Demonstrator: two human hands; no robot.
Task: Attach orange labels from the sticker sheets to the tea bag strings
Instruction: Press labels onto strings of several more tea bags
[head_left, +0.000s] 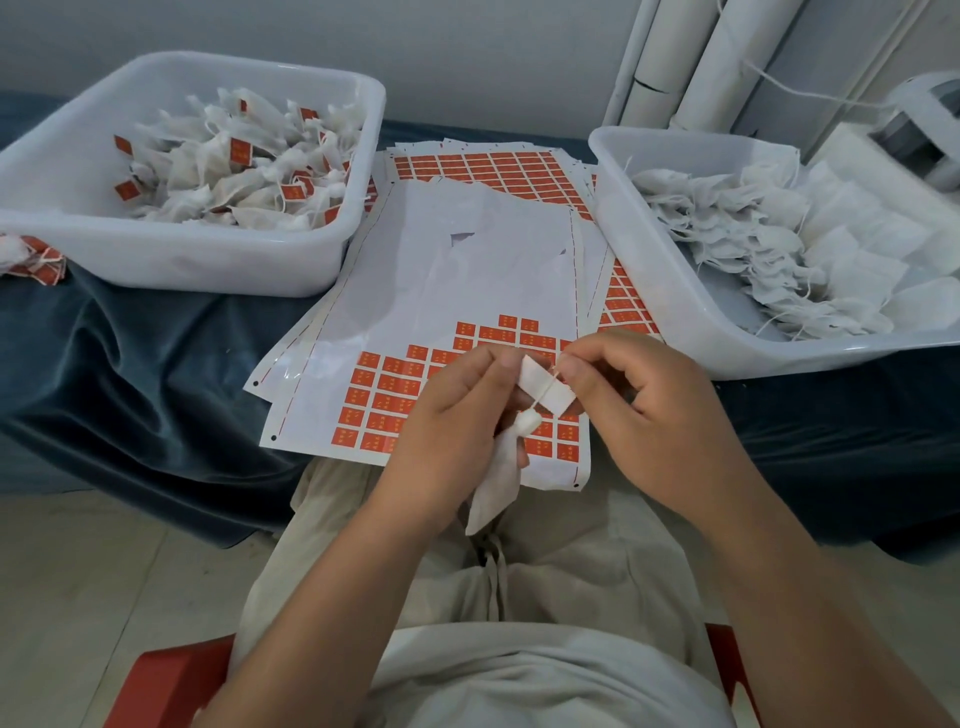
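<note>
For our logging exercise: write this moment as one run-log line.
left hand: holds tea bag | right hand: pinches string | label: white side up, across string

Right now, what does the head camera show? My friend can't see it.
The left hand holds a white tea bag while the right hand pinches a label onto its string, above a sheet of orange stickers. A left tub holds labelled bags; a right tub holds plain ones.

Bare forearms; beige drawstring trousers (519, 561); pale shirt (545, 675).
</note>
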